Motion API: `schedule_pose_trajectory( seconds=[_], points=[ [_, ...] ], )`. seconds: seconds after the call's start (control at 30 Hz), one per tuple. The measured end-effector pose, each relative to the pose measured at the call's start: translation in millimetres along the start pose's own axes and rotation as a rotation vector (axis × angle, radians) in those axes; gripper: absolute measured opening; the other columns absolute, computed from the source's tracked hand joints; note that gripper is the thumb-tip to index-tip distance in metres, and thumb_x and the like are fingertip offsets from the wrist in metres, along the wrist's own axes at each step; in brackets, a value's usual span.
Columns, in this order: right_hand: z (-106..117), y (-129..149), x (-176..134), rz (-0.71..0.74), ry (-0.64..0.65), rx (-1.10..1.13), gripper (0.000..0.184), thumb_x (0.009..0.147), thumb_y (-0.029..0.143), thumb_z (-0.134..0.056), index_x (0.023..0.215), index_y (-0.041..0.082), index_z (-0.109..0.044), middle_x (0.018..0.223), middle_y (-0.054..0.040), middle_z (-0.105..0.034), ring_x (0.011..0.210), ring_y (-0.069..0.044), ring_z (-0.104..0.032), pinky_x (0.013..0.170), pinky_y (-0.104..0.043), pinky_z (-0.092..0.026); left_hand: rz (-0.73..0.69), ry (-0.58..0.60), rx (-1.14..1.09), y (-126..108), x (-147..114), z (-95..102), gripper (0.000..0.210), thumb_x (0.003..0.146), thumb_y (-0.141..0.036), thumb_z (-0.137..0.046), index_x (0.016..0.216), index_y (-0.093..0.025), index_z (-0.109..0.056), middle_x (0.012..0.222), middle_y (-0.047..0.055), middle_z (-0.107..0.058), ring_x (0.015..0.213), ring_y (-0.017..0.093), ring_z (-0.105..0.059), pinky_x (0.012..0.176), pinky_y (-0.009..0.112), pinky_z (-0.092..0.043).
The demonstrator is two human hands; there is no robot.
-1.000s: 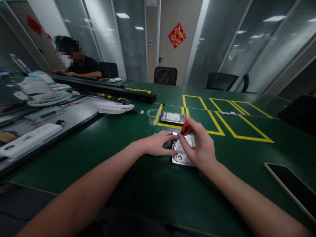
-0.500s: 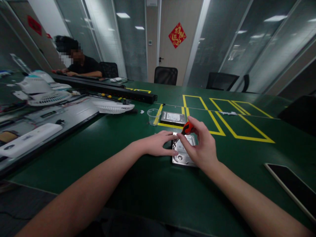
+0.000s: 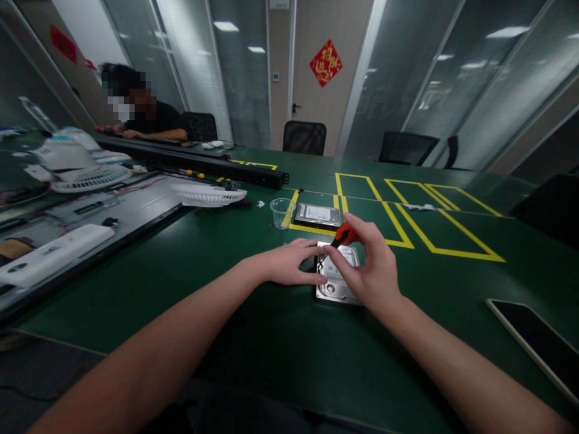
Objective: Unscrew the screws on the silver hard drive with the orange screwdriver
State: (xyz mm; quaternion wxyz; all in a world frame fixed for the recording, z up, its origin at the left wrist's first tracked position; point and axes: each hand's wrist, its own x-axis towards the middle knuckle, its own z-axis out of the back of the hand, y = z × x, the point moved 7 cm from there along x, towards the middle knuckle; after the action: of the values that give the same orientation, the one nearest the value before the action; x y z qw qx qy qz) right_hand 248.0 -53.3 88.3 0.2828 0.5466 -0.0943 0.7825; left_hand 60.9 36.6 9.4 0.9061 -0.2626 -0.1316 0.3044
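Hard drive (image 3: 333, 289) seemingly still closed: the right hand (image 3: 374, 262) grips a screwdriver (image 3: 345, 235) over it; the left hand (image 3: 293, 263) rests spread upon it.

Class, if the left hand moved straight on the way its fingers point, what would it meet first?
The left hand would probably meet the right hand first, where it grips the red-and-black tool just ahead; depth between them is unclear.

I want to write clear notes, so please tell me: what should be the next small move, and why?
Probably a slight turn of the red screwdriver by the right hand that grips it: it slants down toward the left side of the near hard drive, and the left hand rests on that drive, seemingly steadying it. I cannot tell whether the tip is seated.
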Motion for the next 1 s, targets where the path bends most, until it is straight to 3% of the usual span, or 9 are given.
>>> schedule_pose_trajectory(
  seconds=[0.13,0.33,0.57,0.77,1.0],
  points=[
    [-0.3,0.1,-0.2,-0.013,0.005,-0.007,0.08,0.117,0.016,-0.085,0.189,0.039,-0.06,0.133,-0.0078,-0.088,0.102,-0.029,-0.086,0.09,-0.048,-0.083,0.002,0.017,-0.009,-0.5,0.3,-0.2,0.095,0.116,-0.085,-0.085,0.191,-0.029,-0.065,0.205,0.018,-0.057,0.194,0.049,-0.048,0.161,0.07,-0.041],
    [-3.2,-2.7,-7.5,-0.069,0.008,0.055,0.086,0.118,0.017,-0.079,0.197,0.037,-0.051,0.151,-0.0124,-0.087,0.118,-0.033,-0.093,0.103,-0.053,-0.085,0.001,0.026,-0.006,-3.5,0.2,1.5,0.094,0.116,-0.083,-0.087,0.191,-0.031,-0.065,0.21,0.018,-0.05,0.196,0.051,-0.045,0.161,0.073,-0.04],
    [-0.9,1.3,-0.4,-0.001,0.0,0.008,0.084,0.116,0.016,-0.086,0.191,0.041,-0.057,0.139,-0.0078,-0.084,0.105,-0.029,-0.084,0.092,-0.05,-0.082,0.02,0.017,0.005,1.3,0.3,-0.9,0.098,0.116,-0.09,-0.084,0.193,-0.033,-0.063,0.203,0.018,-0.06,0.194,0.05,-0.049,0.16,0.073,-0.042],
    [-1.4,0.1,-1.6,-0.013,-0.019,-0.025,0.08,0.118,0.017,-0.084,0.191,0.038,-0.058,0.13,-0.0069,-0.084,0.101,-0.03,-0.083,0.088,-0.05,-0.081,-0.004,0.024,-0.001,-0.5,-0.2,-0.7,0.095,0.117,-0.086,-0.084,0.191,-0.03,-0.065,0.205,0.019,-0.057,0.195,0.05,-0.047,0.162,0.074,-0.039],
    [-2.4,-1.8,-6.5,-0.065,0.004,0.017,0.082,0.12,0.019,-0.078,0.196,0.037,-0.052,0.151,-0.0118,-0.086,0.117,-0.033,-0.093,0.1,-0.053,-0.085,0.028,0.031,0.024,-0.6,-0.7,0.7,0.097,0.117,-0.087,-0.084,0.194,-0.033,-0.062,0.208,0.017,-0.053,0.197,0.049,-0.045,0.161,0.072,-0.041]
  ],
)
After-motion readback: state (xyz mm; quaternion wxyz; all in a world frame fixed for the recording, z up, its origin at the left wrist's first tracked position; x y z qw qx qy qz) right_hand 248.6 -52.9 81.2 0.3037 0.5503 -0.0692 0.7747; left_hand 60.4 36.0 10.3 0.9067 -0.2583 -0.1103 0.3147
